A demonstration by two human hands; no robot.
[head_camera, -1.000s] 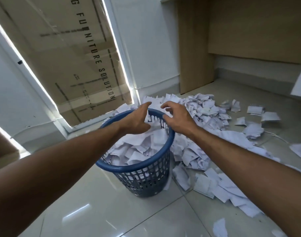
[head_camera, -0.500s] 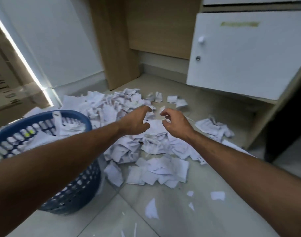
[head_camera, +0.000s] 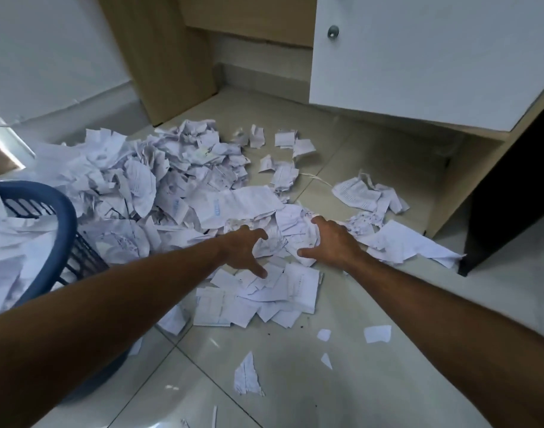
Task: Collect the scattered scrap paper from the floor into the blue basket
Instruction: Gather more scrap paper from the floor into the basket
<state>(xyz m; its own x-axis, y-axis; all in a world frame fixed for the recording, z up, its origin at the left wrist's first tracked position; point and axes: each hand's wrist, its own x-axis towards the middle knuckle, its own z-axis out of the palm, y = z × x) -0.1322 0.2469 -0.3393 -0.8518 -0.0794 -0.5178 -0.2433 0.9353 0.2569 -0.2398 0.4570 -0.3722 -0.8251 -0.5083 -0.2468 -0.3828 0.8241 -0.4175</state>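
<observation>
a white cabinet door (head_camera: 434, 60) with a small metal knob (head_camera: 333, 31) fills the 1 o'clock area. a wooden panel (head_camera: 165, 54) stands at 11 o'clock, beside a white wall (head_camera: 45, 47). glossy floor tiles (head_camera: 341, 390) lie at 6 o'clock.

I'm reaching both arms forward and down, palms facing each other. My left hand (head_camera: 244, 248) is spreading its fingers wide, thumb pointing down. My right hand (head_camera: 331, 242) is cupping, fingers curled.
</observation>
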